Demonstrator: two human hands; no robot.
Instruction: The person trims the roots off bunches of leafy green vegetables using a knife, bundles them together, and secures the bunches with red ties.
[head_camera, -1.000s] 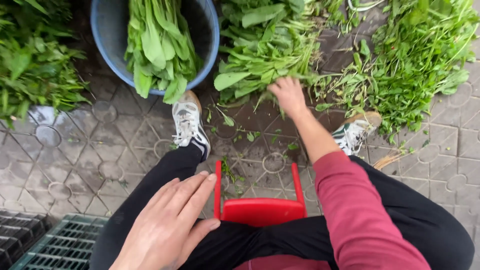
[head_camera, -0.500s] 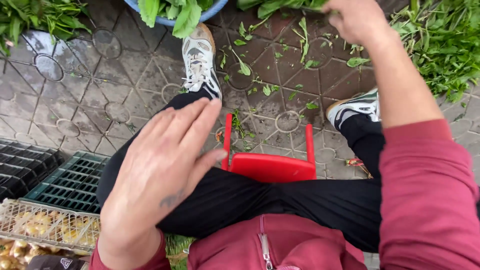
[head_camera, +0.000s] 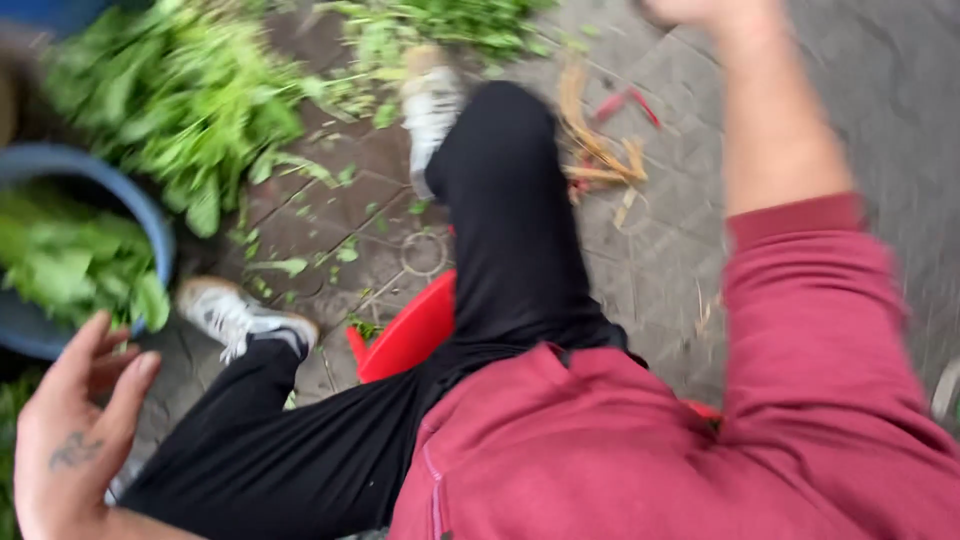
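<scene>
left hand open by the basin, right hand reaching out of view

the left hand (head_camera: 75, 440) hovers with fingers (head_camera: 125, 385) spread wide, holding nothing, just beside the blue basin (head_camera: 150, 225) of leafy greens (head_camera: 70, 262). the right hand (head_camera: 700, 10) is cut off at the top edge and blurred; whether it holds anything cannot be told. a loose pile of greens (head_camera: 170, 100) lies on the paved floor (head_camera: 650, 270) behind the basin. any grasp is best taken low on the stems. open paving lies to the right; the red stool (head_camera: 410, 330) and shoes (head_camera: 235, 315) crowd the centre.

Blue tub (head_camera: 150, 235) of leafy greens (head_camera: 70, 262), far left
</scene>
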